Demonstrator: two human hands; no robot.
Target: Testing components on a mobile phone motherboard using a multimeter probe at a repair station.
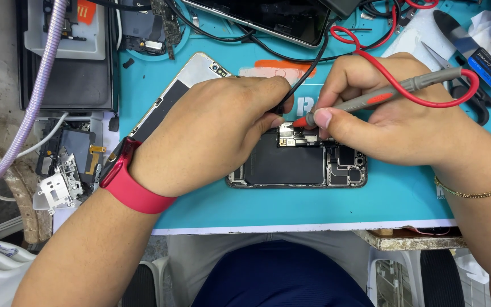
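our left hand (211, 133) pinches a black probe (299, 85), right hand (393, 122) clamps a red probe (370, 101) over the opened phone (296, 167) mid-frame.

Both forearms enter from the bottom corners of the frame and converge at centre. Left hand (211, 133): palm down, knuckles up, fingers curled in toward frame centre, thumb tip beside the right thumb. Left wrist at lower left of centre. Right hand (393, 116): right of centre, fingers folded in a pinch, thumb pointing left. Fingertips of both hands nearly meet.
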